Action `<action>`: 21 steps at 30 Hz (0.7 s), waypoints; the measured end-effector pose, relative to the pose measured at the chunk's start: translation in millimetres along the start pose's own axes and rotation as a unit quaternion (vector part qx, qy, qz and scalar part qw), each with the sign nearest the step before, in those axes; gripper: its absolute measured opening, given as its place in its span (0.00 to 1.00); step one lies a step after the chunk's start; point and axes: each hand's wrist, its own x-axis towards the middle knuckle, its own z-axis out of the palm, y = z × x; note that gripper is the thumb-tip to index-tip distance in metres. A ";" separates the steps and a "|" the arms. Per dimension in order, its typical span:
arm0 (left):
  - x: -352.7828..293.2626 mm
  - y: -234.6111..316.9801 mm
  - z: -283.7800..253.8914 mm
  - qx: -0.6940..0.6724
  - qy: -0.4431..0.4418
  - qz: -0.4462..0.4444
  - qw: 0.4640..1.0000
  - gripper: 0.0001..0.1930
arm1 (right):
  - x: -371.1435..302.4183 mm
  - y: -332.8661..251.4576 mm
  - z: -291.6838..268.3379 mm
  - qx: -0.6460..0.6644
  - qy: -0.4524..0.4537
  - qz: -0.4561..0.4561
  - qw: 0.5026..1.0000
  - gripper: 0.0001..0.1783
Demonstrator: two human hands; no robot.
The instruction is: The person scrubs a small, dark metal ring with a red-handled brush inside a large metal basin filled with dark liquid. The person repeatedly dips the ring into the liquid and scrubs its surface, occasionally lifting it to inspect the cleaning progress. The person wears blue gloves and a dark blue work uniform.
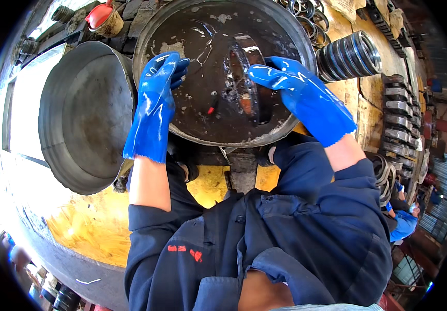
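Note:
A wide round metal basin (215, 139) of dark, dirty liquid is in front of me, with patches of foam on the surface. In it a wet metal ring (254, 54) stands on edge, partly under the liquid. My right hand (285, 75), in a long blue rubber glove, pinches the ring's right side. Over the basin's left part is my left hand (161, 75), gloved the same way. Its fingers are curled together, and whatever they may hold is hidden. A small red-tipped object (211, 110) shows between the hands, left of the ring.
An empty-looking metal tub (86, 116) stands at the left. Stacked metal rings (350, 56) lie at the right, with loose rings (314, 20) behind. Farther right is a row of metal parts (398, 122). A red scoop (99, 15) rests in a small bucket (110, 26). Another person (403, 223) is at the far right.

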 end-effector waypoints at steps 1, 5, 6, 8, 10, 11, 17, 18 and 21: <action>-0.5 1.3 -2.0 -0.007 -0.006 0.002 1.000 0.18 | -1.8 -1.0 10.2 0.023 0.004 -0.002 1.000 0.41; -1.1 9.4 -6.5 -0.040 -0.006 0.011 0.999 0.17 | -5.7 -1.7 54.2 0.103 0.019 0.001 0.994 0.40; -2.1 9.9 -7.0 -0.017 0.005 0.008 1.000 0.20 | -5.7 -1.8 64.3 0.122 0.022 0.004 0.992 0.40; -3.9 13.3 -12.6 -0.022 0.005 0.010 1.000 0.21 | -3.5 -1.8 83.6 0.156 0.028 0.009 0.987 0.39; -6.3 15.7 -15.4 -0.030 0.006 0.009 1.000 0.21 | -1.0 -1.7 100.5 0.186 0.031 0.018 0.982 0.39; -7.7 16.6 -16.5 -0.033 0.005 0.010 0.999 0.21 | -1.2 -1.7 109.3 0.202 0.033 0.023 0.978 0.38; -8.5 13.7 -20.7 -0.049 0.001 0.019 0.999 0.21 | 4.0 -1.7 143.2 0.250 0.034 0.040 0.967 0.36; -7.6 11.8 -19.8 -0.048 -0.008 0.016 0.999 0.21 | 4.8 0.1 145.4 0.254 0.035 0.045 0.965 0.36; -6.1 5.2 -14.7 -0.027 -0.011 0.004 1.000 0.20 | 0.3 7.9 148.1 0.249 0.042 0.059 0.966 0.35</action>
